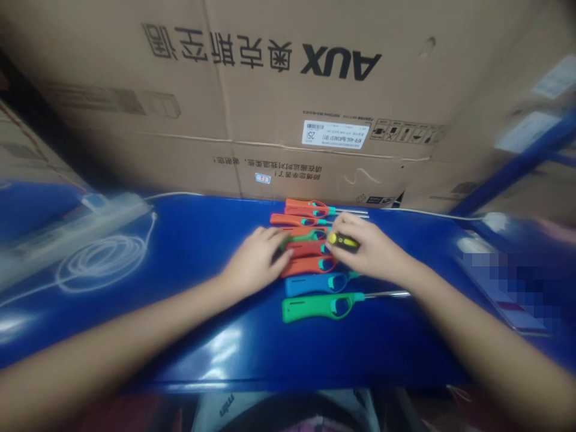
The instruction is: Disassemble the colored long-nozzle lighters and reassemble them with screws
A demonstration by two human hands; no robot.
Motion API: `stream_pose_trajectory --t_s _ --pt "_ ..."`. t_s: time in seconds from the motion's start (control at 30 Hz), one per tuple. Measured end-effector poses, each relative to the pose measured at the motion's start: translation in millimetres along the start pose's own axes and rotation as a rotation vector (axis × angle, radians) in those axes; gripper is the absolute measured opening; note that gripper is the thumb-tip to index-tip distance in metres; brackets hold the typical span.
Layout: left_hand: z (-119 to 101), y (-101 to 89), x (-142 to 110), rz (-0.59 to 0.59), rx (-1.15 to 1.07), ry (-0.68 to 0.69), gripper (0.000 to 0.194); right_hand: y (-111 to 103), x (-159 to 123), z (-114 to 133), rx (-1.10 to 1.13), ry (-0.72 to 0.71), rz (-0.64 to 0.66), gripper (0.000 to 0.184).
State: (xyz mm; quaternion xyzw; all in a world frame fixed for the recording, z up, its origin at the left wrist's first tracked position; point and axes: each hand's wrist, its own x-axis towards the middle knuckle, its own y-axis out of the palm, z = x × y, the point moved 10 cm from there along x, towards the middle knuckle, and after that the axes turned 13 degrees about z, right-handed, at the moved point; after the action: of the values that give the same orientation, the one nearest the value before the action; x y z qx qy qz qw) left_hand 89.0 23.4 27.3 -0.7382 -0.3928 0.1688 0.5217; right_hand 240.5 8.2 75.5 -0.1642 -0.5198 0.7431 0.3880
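Long-necked gas lighters lie side by side in a row, handles to the left and metal tubes to the right. My left hand is closed at the handle end of a green lighter, with the thumb by a red lighter. My right hand grips a black and yellow screwdriver over the trigger ends; its shaft is hidden. Nearer to me are an orange lighter, a blue lighter and another green lighter. More orange lighters lie at the far end.
A large cardboard box stands along the back of the blue table. At left are a power strip and a coiled white cable. A flat, partly blurred-out object lies at right, below a blue metal bar.
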Motion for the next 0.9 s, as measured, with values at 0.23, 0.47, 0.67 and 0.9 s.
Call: stream_pose_trajectory --t_s 0.23,0.47,0.67,0.9 --pt "23 1.3 21 0.072 -0.135 -0.048 0.028 35 26 -31 -0.169 0.124 0.171 0.016" --pt "31 8.8 25 0.099 -0.200 -0.048 0.032 52 20 -28 -0.056 0.029 0.158 0.010" --pt "18 4.9 19 0.036 -0.160 0.053 0.025 47 14 -25 -0.151 0.020 0.067 0.009" --pt "6 -0.6 11 0.039 -0.091 0.112 0.022 -22 9 20 -0.063 -0.121 -0.335 0.021"
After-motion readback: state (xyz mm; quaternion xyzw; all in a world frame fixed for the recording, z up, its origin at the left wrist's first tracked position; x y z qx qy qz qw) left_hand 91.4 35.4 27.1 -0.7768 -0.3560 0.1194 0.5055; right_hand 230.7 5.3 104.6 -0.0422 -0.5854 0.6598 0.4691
